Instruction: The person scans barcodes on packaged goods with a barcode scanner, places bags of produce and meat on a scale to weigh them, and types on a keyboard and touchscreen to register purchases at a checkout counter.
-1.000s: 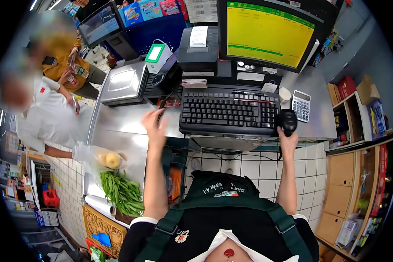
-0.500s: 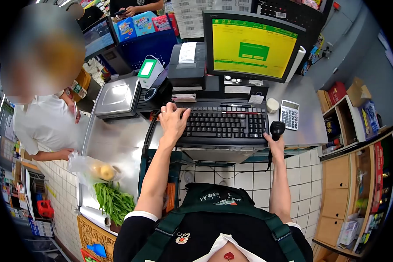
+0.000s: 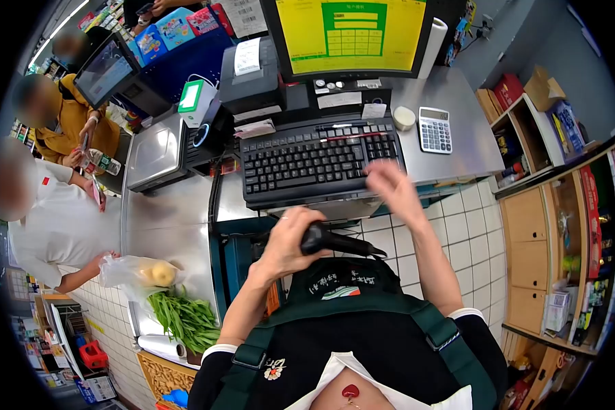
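Centre of frame: left hand (image 3: pixel 288 247) curled round black scanner (image 3: pixel 316 239); right hand (image 3: pixel 396 191) half open, blurred, empty, near keyboard (image 3: pixel 314 162); leafy greens (image 3: pixel 183 318) lower left.

We see the right hand (image 3: pixel 393 190) smeared by motion, and cannot tell whether its fingers touch the keyboard (image 3: pixel 306 161) behind them. The left hand (image 3: pixel 290 240) covers part of the black scanner (image 3: pixel 321 240) in its grip. Ahead of both hands, the top edge cuts off the monitor (image 3: pixel 352 35), whose small lettering we cannot read. Beyond the right hand, the calculator's (image 3: pixel 434 130) digits are too small for us. Left of the left hand, cloudy film veils the fruit (image 3: pixel 162 272); farther out, two people's faces are blurred.
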`<state>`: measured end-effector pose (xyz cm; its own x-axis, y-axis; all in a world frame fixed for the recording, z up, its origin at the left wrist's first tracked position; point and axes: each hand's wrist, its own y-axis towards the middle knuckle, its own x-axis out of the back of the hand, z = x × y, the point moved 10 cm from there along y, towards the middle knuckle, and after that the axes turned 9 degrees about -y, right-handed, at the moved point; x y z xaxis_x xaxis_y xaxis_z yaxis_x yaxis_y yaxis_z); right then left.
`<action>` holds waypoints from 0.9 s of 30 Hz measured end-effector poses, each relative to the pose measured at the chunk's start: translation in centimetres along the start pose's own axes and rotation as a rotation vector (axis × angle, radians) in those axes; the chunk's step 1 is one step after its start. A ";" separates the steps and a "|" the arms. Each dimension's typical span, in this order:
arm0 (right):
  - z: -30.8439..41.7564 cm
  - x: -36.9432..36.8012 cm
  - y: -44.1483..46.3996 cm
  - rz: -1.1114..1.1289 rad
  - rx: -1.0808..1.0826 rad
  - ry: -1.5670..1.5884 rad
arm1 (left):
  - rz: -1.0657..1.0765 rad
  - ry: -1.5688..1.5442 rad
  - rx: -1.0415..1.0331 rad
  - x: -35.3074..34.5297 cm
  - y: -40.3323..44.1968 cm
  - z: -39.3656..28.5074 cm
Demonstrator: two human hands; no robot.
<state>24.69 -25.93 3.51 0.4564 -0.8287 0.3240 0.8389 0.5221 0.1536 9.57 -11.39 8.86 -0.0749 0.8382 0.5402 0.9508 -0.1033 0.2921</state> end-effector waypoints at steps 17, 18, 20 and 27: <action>-1.9 1.6 2.1 -0.439 0.255 -0.958 | -0.455 0.155 0.327 6.0 -8.0 6.0; -1.1 1.8 1.5 -0.433 0.267 -0.914 | -0.463 0.160 0.307 6.0 -7.9 5.8; -1.3 0.8 -1.2 -0.383 0.304 -0.883 | -0.465 0.148 0.332 5.8 -8.2 6.1; -1.0 -0.7 0.9 -0.341 0.262 -0.974 | -0.426 0.134 0.320 5.2 -7.3 6.2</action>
<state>25.41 -25.12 2.51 -0.3226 -0.4810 0.8152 0.7346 0.4160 0.5361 4.12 -3.00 4.63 -0.4913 0.6925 0.5283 0.8702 0.4161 0.2638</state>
